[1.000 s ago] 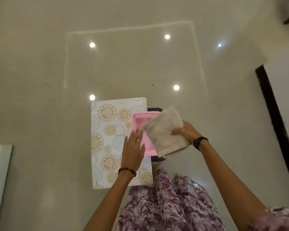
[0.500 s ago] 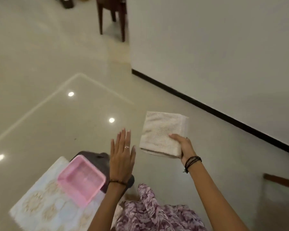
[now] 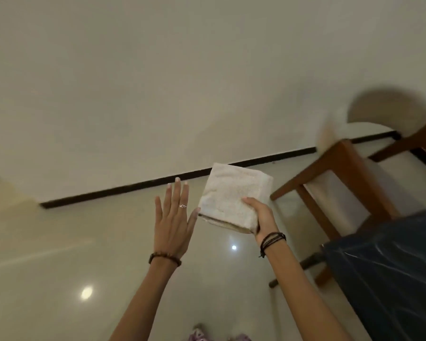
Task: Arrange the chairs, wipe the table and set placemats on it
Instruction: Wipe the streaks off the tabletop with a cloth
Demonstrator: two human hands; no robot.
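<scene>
My right hand (image 3: pixel 261 217) grips a folded white cloth (image 3: pixel 234 198) near the middle of the frame, thumb on top and the other fingers hidden beneath. My left hand (image 3: pixel 172 225) hangs just beside the cloth's left edge, palm away from me, fingers straight and spread, holding nothing; I can't tell whether its thumb touches the cloth.

I judge the step in hand to be carrying the cloth to the table for wiping. To do it well I'd keep the fold pinched flat so it doesn't fall open, and bring the free hand in to steady a chair or the table edge.

A wooden chair (image 3: pixel 342 173) stands at the right of the frame, blurred, beyond and to the right of the cloth. The dark glossy surface (image 3: pixel 391 271) at lower right is, I think, the table's corner, well to the right of my right forearm. No placemat is in view.
</scene>
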